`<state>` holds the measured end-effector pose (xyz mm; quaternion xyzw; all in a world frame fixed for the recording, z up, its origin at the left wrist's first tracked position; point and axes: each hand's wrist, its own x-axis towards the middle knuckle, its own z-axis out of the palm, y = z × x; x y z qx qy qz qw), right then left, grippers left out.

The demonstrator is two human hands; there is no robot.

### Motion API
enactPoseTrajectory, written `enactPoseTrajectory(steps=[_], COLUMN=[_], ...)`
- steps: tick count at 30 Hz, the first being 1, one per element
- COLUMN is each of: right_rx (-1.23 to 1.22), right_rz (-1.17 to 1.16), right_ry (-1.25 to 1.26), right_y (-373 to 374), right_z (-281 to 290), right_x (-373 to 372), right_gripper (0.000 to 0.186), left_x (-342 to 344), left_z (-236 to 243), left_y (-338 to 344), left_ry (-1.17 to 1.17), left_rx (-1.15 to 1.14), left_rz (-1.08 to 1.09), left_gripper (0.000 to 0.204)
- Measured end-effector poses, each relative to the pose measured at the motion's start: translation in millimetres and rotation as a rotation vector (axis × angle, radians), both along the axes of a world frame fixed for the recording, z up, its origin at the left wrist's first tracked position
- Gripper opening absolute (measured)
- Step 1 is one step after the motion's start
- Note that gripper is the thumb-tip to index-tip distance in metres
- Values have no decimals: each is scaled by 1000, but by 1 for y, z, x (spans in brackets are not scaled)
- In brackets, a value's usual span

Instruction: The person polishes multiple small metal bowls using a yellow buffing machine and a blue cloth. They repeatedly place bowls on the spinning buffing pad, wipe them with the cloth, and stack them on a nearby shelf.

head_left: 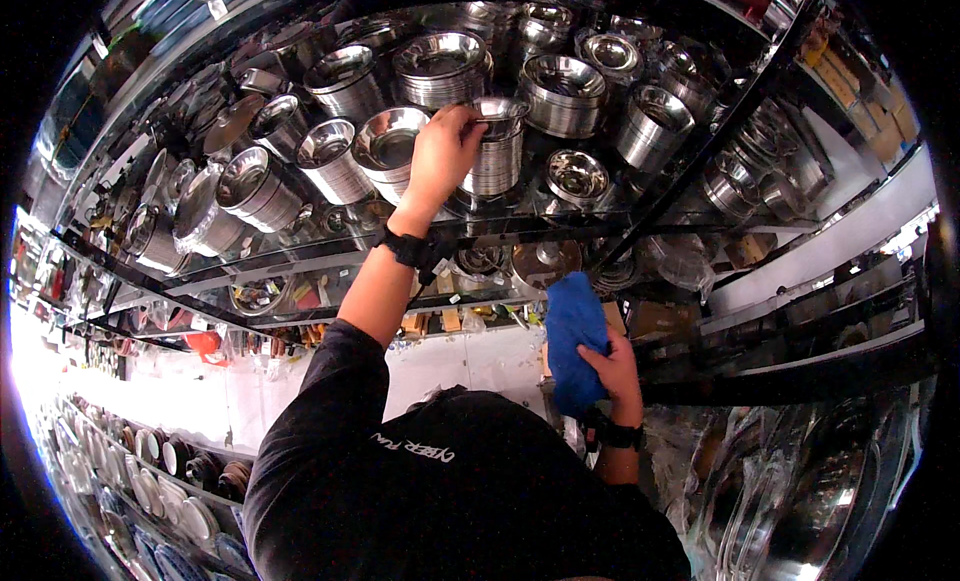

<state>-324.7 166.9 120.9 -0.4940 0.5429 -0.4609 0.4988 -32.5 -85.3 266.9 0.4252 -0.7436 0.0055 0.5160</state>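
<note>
My left hand (447, 153) reaches up to a tall stack of small steel bowls (496, 161) on the glass shelf. Its fingers are closed at the near left rim of the top steel bowl (502, 109); the fingertips are partly hidden. Lower down and to the right, my right hand (612, 368) grips a bunched blue cloth (575, 326), with the thumb lying across it. The cloth hangs in front of the shelf and touches no bowl. Just left of my left hand stands a stack of wider steel bowls (388, 141).
More stacks of steel dishes (563, 106) crowd the shelf on both sides. A single steel bowl (577, 178) sits near the front edge. A dark metal shelf post (700, 121) slants down at the right. Plates (180, 501) fill a rack at the lower left.
</note>
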Motion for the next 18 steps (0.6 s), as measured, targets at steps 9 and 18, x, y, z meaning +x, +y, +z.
enactPoseTrajectory(steps=[9, 18], right_rx=[-292, -431], right_rz=[113, 356], right_ry=[327, 519], right_y=[-23, -45], right_z=[83, 74], right_x=[38, 103], right_gripper=[99, 54], left_x=[35, 81], left_z=[11, -42], left_y=[94, 152], left_ry=[-41, 289], left_rx=[125, 537], left_rz=[-611, -863], left_gripper=[16, 42])
